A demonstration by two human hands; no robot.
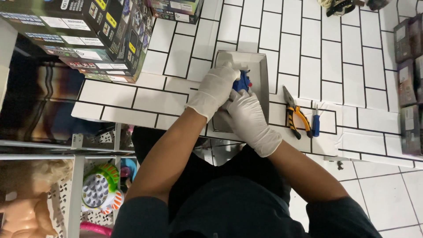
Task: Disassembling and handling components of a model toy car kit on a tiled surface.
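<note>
Both my hands wear white gloves and meet over a shallow grey tray [262, 75] on the white tiled worktop. My left hand [216, 88] and my right hand [246, 117] are closed together around a small blue object with a red part [242, 82]. Most of that object is hidden by my fingers, so its shape is unclear. The tray's far rim and right wall show past my hands.
Yellow-handled pliers [293, 112] and a small blue screwdriver [316, 121] lie right of the tray. Stacked dark printed boxes [94, 35] stand at the back left, more boxes [410, 79] along the right edge. A shelf with toys [99, 189] is lower left.
</note>
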